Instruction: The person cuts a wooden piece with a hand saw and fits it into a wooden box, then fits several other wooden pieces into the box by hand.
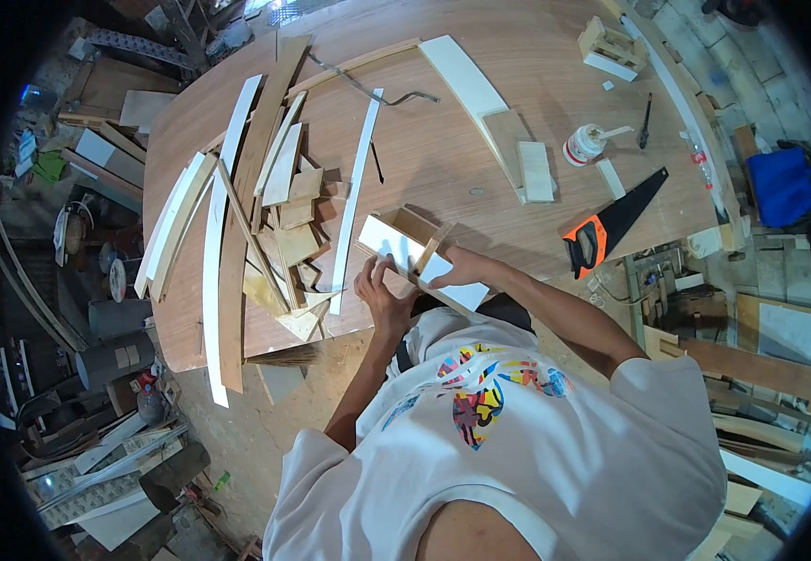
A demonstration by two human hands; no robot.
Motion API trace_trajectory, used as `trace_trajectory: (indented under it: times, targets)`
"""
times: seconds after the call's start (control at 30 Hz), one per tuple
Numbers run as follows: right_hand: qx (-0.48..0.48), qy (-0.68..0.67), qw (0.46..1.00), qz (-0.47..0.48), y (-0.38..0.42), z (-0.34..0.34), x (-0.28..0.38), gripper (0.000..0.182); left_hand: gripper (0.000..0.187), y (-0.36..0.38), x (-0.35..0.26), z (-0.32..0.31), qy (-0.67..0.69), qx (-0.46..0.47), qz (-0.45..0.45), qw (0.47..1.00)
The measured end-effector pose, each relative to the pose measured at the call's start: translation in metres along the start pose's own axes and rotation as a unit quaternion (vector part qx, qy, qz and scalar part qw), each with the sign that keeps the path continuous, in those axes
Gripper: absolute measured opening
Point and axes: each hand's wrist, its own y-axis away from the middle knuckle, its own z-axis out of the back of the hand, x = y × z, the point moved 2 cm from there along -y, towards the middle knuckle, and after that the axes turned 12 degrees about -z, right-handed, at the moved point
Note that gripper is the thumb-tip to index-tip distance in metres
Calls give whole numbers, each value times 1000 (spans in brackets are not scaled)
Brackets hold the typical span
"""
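Note:
A small open-topped wooden box (389,240) with white outer faces sits at the table's near edge, right in front of my body. Around its right end is my right hand (464,266), fingers wrapped over the panel there. My left hand (389,297) grips the near side, its fingers bent and the fingertips pressed on the lower edge. A white strip (467,295) sticks out below the box, close to my shirt. My palms hide part of the near face.
Wood strips and offcuts (295,245) pile up on the left of the table (518,84). On the right lie a handsaw (635,206), a glue tub (583,146), a screwdriver (646,122) and white boards (462,75). Another small wooden box (611,49) stands at the far right.

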Motion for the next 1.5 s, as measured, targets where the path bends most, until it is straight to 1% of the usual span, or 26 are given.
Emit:
trace_trajectory:
  times: [0.13, 0.27, 0.33, 0.43, 0.77, 0.83, 0.97, 1.03, 1.1, 1.13, 1.17, 1.2, 1.23, 1.3, 1.33, 1.37, 1.4, 1.43, 1.5]
  targets:
    - [-4, -28, 999, -37, 1, 1, -2, 64, 95, -2, -2, 0, 2, -5, 2, 1000]
    - [-15, -54, 997, -46, -11, 2, -14, 67, 96, -4, 0, -3, 17, -7, 11, 1000]
    - [25, -61, 996, -58, -1, 7, -5, 70, 96, -7, -2, -3, 22, -4, 15, 1000]
    - [14, -71, 996, -52, -2, 8, -6, 71, 96, -10, -3, -4, 16, 9, 22, 1000]
    - [16, -76, 995, -66, -10, 10, -14, 74, 94, -12, 1, -9, 41, 2, 11, 999]
    - [9, -61, 997, -45, -13, 9, -16, 75, 94, -13, 2, -9, 42, 2, 11, 999]
    - [29, -66, 996, -49, -9, 12, -13, 75, 92, -15, 2, -8, 42, 15, 14, 999]
    - [27, -60, 995, -81, -2, 14, -7, 76, 90, -15, 3, -9, 40, 21, 15, 999]
    - [25, -59, 995, -73, -2, 14, -6, 75, 71, -12, 7, -10, 71, 25, 59, 995]
    - [25, -58, 996, -66, -1, 14, -6, 74, 71, -12, 8, -9, 71, 25, 58, 995]
    - [25, -59, 996, -65, -1, 13, -6, 74, 59, -12, 9, -9, 47, 56, 36, 997]
    - [18, -61, 997, -44, -2, 11, -7, 72, 47, -12, 10, -8, 23, 87, 14, 996]
    - [11, -63, 998, -23, -4, 10, -8, 69, 47, -13, 11, -7, 23, 87, 14, 996]
    - [12, -43, 999, -28, -11, 5, -12, 68, 31, -10, 13, -7, 37, 113, 24, 993]
    - [12, -23, 999, -33, -14, 3, -13, 66, 31, -8, 14, -6, 37, 114, 24, 992]
    - [12, -23, 999, -34, -15, 1, -16, 66, 30, -4, 16, -6, 32, 121, 50, 991]
    - [14, -36, 998, -41, -7, 1, -9, 67, 29, 0, 17, -7, 27, 127, 76, 989]
    - [16, -49, 998, -47, 1, 2, -3, 68, 29, 2, 18, -9, 27, 127, 75, 989]
    - [11, -49, 998, -46, 9, 2, 7, 68, 27, 5, 20, -9, 28, 115, 112, 987]
